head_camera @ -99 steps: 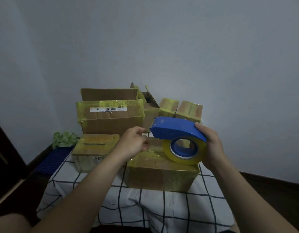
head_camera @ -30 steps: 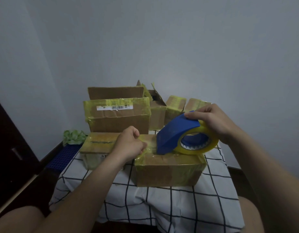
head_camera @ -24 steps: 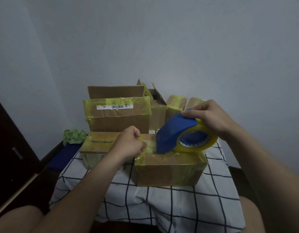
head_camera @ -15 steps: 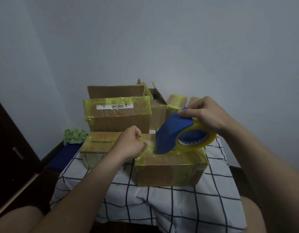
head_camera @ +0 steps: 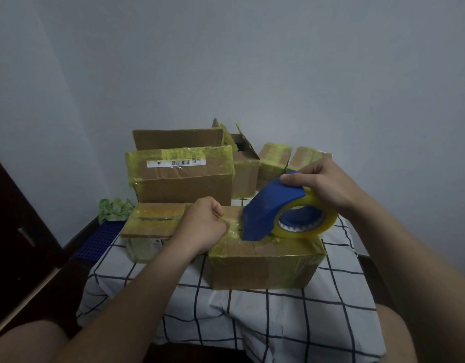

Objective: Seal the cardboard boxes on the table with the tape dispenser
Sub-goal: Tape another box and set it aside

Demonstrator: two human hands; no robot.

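— Where is the tape dispenser?
— Right of centre in the frame. My right hand [head_camera: 323,184] grips the blue tape dispenser [head_camera: 265,208] from above, fingers curled over its hood and the yellowish tape roll [head_camera: 329,224]. Its front edge touches the top of the nearest cardboard box [head_camera: 265,265].
— And your left?
— My left hand [head_camera: 202,226] pinches the loose tape end at that box's upper left edge. The box sits on the checked tablecloth [head_camera: 278,323], and a barcode-labelled box [head_camera: 184,179] stands behind it.
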